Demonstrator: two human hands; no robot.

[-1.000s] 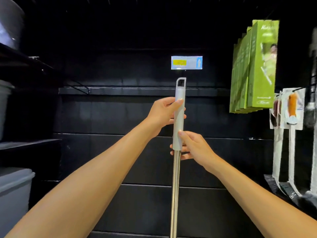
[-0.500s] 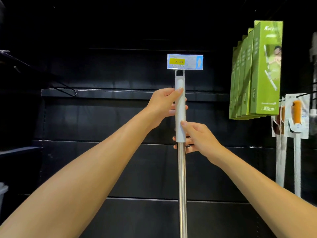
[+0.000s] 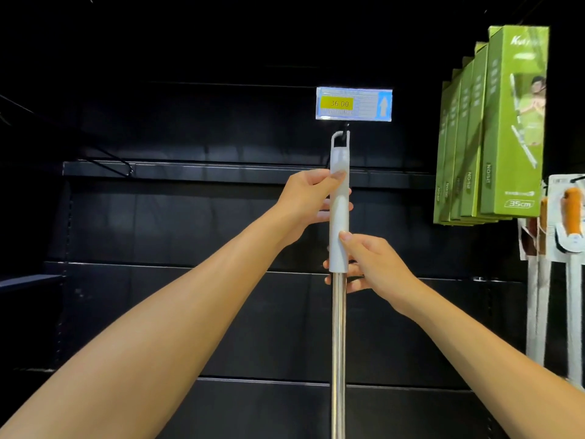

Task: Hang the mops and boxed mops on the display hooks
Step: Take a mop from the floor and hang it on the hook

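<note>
Mop (image 3: 338, 327) upright at centre of frame, its pole running from the bottom edge up to just under the price tag (image 3: 354, 103)

Left hand (image 3: 305, 199) wraps the upper half of the grip (image 3: 339, 213); thumb laid on the near face, fingertips showing past the right side

Right hand (image 3: 375, 264) lower, at the grip's bottom end; thumb pressed on the near face, fingers curled behind where grip meets bare pole; the two hands are apart, with a short stretch of grip between them; both arms reach in from the lower corners

Mop's look: pale grey plastic grip, smooth, slightly flattened; below it a polished steel tube; mop head out of view below the frame; at the top a narrow open loop (image 3: 340, 139)

Loop sits right at the display hook (image 3: 345, 126); hook is dark against the black back panel (image 3: 190, 217), so it seems to pass through the loop, not certain

Upper right of frame: green boxed mops (image 3: 512, 122) hanging in a row, one behind another; at the right edge below them, carded brushes (image 3: 569, 217) with orange handles, hanging
</note>
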